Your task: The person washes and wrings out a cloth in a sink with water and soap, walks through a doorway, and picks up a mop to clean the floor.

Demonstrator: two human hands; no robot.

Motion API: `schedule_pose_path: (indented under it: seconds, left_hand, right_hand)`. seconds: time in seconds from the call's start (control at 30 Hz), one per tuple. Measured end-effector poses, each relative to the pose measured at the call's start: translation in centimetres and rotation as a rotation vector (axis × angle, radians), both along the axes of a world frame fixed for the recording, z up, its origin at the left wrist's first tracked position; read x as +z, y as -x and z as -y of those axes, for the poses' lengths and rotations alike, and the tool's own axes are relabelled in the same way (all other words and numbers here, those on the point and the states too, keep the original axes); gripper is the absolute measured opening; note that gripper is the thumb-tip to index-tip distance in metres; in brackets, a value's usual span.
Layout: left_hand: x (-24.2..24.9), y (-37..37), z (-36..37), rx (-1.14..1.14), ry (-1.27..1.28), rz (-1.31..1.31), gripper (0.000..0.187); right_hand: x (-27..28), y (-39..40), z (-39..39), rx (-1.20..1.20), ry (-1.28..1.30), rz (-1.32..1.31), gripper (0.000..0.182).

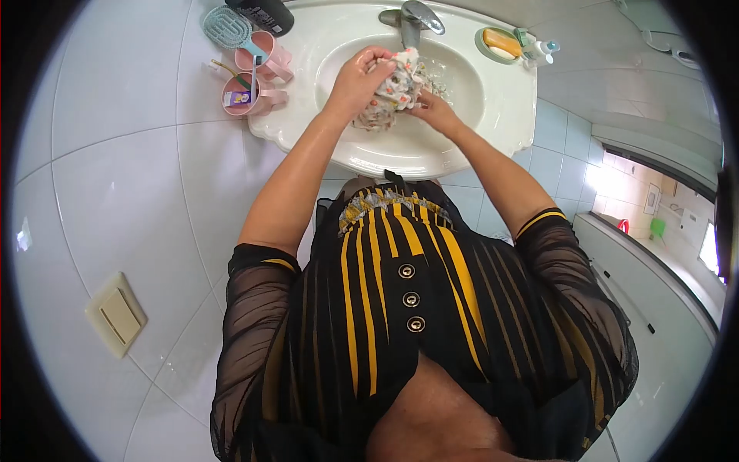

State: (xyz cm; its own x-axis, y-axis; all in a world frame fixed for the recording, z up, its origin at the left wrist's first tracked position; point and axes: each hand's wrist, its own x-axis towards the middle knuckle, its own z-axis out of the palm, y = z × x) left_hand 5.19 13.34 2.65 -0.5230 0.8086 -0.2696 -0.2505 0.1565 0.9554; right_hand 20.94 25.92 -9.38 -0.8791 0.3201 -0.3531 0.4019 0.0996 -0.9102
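Observation:
A bunched white cloth with a small orange and green print (395, 91) is held over the washbasin (469, 92), just below the faucet (412, 23). My left hand (360, 83) is closed round its upper left side, fingers curled over the top. Lower down on the right, my right hand (436, 112) grips the cloth's edge, its fingertips partly hidden behind the folds. Part of the fabric hangs below my left hand, and another part trails into the bowl behind my right hand.
Two pink cups (271, 65) stand left of the basin, with a blue hairbrush (229, 29) and toothbrushes. Behind them is a dark bottle (265, 14). A soap dish (485, 51) with orange soap (502, 41) and small bottles (539, 51) sit at the right corner.

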Motion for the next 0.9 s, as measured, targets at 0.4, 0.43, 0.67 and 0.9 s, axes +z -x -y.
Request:
schedule_pose_path:
  seconds: [0.4,0.43,0.67,0.9]
  left_hand:
    - [-7.1,3.6,8.3,-0.212,0.584,-0.79,0.029]
    - [-6.9,3.6,8.4,-0.415,0.663,-0.727,0.033]
    - [-8.6,-1.3,3.1,-0.154,0.046,-0.904,0.041]
    - [-10.5,1.0,2.7,-0.128,0.448,-0.468,0.036]
  right_hand:
    - [6.7,-4.6,-4.8,-0.607,0.303,-0.084,0.011]
    - [7.0,-4.7,-5.0,-0.61,0.3,-0.082,0.011]
    - [11.4,-3.3,-2.3,-0.401,0.337,-0.259,0.022]
    - [14.0,-4.1,-4.7,-0.504,0.073,-0.331,0.025]
